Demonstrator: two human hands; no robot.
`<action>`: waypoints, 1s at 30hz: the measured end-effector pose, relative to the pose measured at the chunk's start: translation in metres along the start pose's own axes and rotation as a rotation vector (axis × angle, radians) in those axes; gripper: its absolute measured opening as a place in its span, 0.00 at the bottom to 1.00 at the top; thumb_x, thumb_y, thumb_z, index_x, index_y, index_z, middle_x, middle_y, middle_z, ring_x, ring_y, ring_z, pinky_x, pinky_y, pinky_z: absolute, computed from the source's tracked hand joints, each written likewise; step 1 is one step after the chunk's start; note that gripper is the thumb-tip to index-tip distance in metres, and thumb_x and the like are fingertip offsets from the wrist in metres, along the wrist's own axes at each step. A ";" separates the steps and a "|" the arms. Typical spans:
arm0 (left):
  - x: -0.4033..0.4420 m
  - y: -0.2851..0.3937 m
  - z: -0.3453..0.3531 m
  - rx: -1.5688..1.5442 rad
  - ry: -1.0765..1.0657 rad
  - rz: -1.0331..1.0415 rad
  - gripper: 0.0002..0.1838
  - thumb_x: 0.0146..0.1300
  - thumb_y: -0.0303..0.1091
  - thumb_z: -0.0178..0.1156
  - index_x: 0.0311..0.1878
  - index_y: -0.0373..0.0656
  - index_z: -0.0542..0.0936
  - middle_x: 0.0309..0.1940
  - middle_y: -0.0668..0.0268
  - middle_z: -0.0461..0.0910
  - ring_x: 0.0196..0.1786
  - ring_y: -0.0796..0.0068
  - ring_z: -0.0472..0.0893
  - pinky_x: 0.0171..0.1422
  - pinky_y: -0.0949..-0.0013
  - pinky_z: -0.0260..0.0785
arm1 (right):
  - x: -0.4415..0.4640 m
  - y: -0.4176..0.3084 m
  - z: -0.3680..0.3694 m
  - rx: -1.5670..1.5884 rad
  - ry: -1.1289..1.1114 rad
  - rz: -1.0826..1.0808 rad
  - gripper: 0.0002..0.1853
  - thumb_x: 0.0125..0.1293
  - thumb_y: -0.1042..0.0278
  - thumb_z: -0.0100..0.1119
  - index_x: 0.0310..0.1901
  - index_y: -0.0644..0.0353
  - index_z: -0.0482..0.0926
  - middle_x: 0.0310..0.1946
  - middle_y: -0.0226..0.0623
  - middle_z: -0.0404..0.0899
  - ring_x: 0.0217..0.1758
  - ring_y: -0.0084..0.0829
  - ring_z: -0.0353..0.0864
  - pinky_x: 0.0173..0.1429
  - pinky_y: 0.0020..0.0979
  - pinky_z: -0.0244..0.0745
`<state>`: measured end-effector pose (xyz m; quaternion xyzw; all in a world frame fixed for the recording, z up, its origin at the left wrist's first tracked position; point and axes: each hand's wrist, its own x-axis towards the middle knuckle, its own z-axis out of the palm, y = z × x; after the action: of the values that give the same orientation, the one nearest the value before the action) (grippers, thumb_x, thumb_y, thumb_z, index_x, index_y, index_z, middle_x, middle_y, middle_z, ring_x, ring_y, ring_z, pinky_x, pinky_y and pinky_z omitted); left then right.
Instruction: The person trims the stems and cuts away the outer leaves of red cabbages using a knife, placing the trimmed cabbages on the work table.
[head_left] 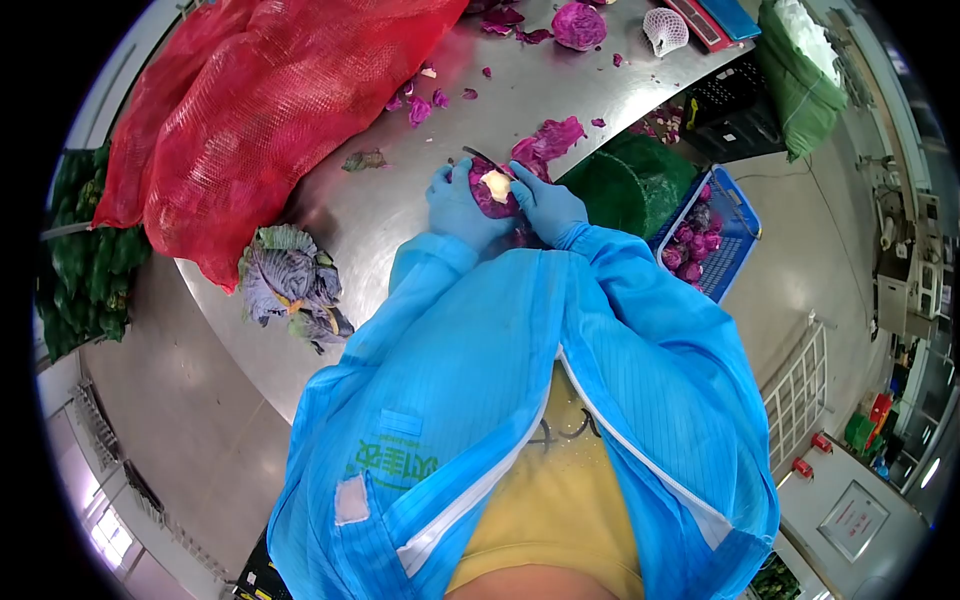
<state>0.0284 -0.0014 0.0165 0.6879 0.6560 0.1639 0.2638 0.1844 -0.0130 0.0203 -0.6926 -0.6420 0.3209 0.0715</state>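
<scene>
Across the steel table [370, 220], purple scraps [420, 110] were strewn, and much of its left part was covered by a red sack [270, 110]. By the near edge, a cabbage [480, 205] was held with its pale patch [497, 185] turned up. Its left side was cupped by the left hand [458, 208], fingers curled; its right side was gripped by the right hand [550, 207], with the thumb laid beside the patch. A dark strip [478, 155] was seen jutting past the far side; whether it was a blade or a leaf rib could not be told.

If a blade was there, a finger could be nicked, most likely through a slip on the smooth, round skin with both hands so close. The cabbage could also be dropped if the grip were loosened while it was turned.

On the right, room was limited by the slanting edge, beyond and below which a green sack [640, 180] and a blue crate [738, 245] of cabbages were placed. A large leaf [548, 143] was spread near that edge and could be brushed off by the right hand. More room was offered leftward, between hand and red sack, where a leaf scrap [363, 160] was found; wilted leaves [290, 275] were piled nearer, beside the red sack.
</scene>
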 end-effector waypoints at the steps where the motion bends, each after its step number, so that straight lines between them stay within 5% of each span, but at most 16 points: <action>1: 0.000 0.001 0.001 -0.001 -0.001 0.005 0.57 0.27 0.56 0.75 0.63 0.44 0.60 0.59 0.48 0.61 0.60 0.49 0.65 0.64 0.55 0.63 | 0.000 0.000 0.000 0.000 0.004 0.003 0.28 0.68 0.40 0.33 0.66 0.39 0.60 0.42 0.48 0.79 0.44 0.49 0.79 0.47 0.46 0.73; 10: 0.002 0.011 -0.003 0.127 -0.084 0.007 0.56 0.27 0.53 0.74 0.64 0.48 0.60 0.60 0.50 0.59 0.60 0.47 0.63 0.62 0.54 0.63 | 0.006 0.015 -0.015 -0.011 0.080 0.033 0.25 0.67 0.38 0.35 0.57 0.40 0.72 0.43 0.45 0.79 0.46 0.47 0.78 0.48 0.45 0.73; 13: -0.013 -0.001 0.009 0.120 0.103 0.334 0.53 0.26 0.49 0.74 0.62 0.47 0.64 0.59 0.48 0.61 0.58 0.45 0.64 0.61 0.51 0.63 | 0.023 0.034 -0.025 0.108 0.080 0.137 0.26 0.66 0.36 0.35 0.55 0.42 0.74 0.44 0.42 0.80 0.47 0.48 0.78 0.48 0.44 0.73; 16: -0.016 -0.016 0.020 0.061 0.204 0.429 0.53 0.26 0.48 0.75 0.62 0.47 0.64 0.58 0.47 0.61 0.58 0.44 0.64 0.61 0.51 0.63 | 0.016 0.035 -0.018 0.162 0.092 0.119 0.26 0.66 0.36 0.38 0.55 0.41 0.74 0.43 0.41 0.80 0.46 0.47 0.78 0.48 0.43 0.73; 19: -0.015 -0.026 0.020 -0.041 0.175 0.442 0.52 0.30 0.50 0.74 0.63 0.46 0.61 0.59 0.42 0.58 0.58 0.39 0.62 0.62 0.47 0.61 | 0.010 0.019 -0.006 0.279 0.254 -0.036 0.23 0.61 0.45 0.55 0.55 0.42 0.74 0.42 0.41 0.81 0.45 0.43 0.80 0.47 0.37 0.74; 24: -0.019 -0.049 0.021 -0.257 0.215 0.565 0.56 0.26 0.47 0.78 0.63 0.46 0.59 0.60 0.44 0.57 0.60 0.42 0.63 0.63 0.52 0.62 | 0.056 0.053 0.036 0.541 0.401 0.118 0.19 0.57 0.52 0.61 0.48 0.49 0.78 0.39 0.44 0.81 0.43 0.46 0.80 0.48 0.38 0.74; 27: -0.019 -0.078 0.033 -0.397 0.225 0.574 0.59 0.22 0.47 0.80 0.62 0.44 0.58 0.64 0.49 0.53 0.64 0.48 0.61 0.67 0.57 0.61 | 0.051 0.070 0.012 0.360 0.399 0.381 0.21 0.55 0.54 0.64 0.48 0.53 0.78 0.42 0.43 0.81 0.46 0.44 0.80 0.49 0.36 0.74; 30: -0.025 -0.076 0.027 -0.408 0.230 0.486 0.60 0.21 0.47 0.80 0.62 0.43 0.58 0.63 0.49 0.53 0.64 0.49 0.61 0.68 0.57 0.60 | 0.039 0.067 0.019 0.429 0.605 0.082 0.23 0.54 0.56 0.66 0.49 0.58 0.76 0.39 0.37 0.82 0.40 0.30 0.81 0.45 0.30 0.74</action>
<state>-0.0208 -0.0301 -0.0461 0.7341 0.4519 0.4266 0.2735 0.2296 0.0062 -0.0430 -0.7505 -0.4818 0.2316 0.3886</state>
